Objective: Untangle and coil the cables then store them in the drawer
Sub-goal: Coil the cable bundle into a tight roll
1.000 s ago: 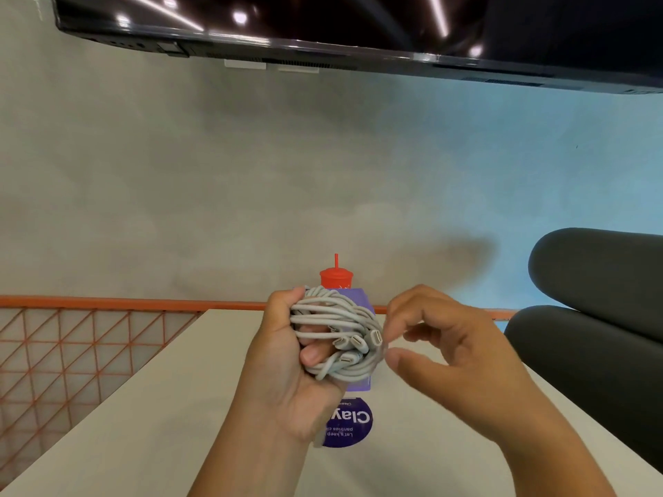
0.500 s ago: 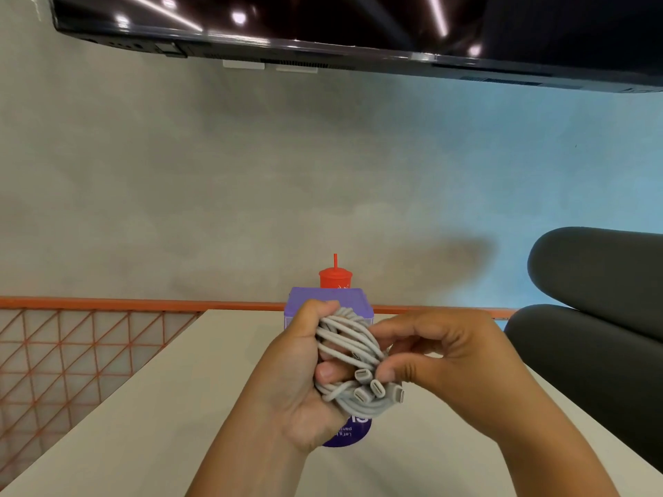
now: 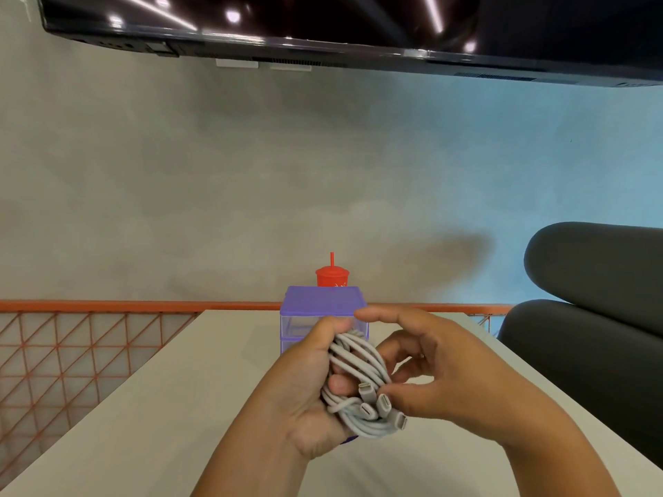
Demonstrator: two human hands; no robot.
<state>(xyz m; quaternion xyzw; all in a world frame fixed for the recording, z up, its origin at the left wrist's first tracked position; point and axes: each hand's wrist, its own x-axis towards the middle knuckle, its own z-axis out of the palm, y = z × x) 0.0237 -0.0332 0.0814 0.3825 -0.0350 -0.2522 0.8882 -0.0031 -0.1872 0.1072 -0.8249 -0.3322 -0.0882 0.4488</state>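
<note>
A bundle of grey cables (image 3: pixel 358 374) with several USB-C plugs sticking out at its lower end is gripped in my left hand (image 3: pixel 305 392), above the table. My right hand (image 3: pixel 441 374) is against the bundle's right side, its thumb near the plugs and its fingers curled over the top of the coils. Behind the hands stands a small purple drawer unit (image 3: pixel 323 306) with clear drawer fronts; its lower part is hidden by my hands.
A red cup with a straw (image 3: pixel 332 276) stands behind the drawer unit. The beige table (image 3: pixel 143 407) runs to an orange rail and mesh (image 3: pixel 71 346) at left. A dark padded chair (image 3: pixel 592 317) is at the right, a black screen (image 3: pixel 358 26) overhead.
Both hands have lowered with the bundle, uncovering the drawer unit's top. My right hand went from pinching near the plugs to wrapping its fingers over the coils.
</note>
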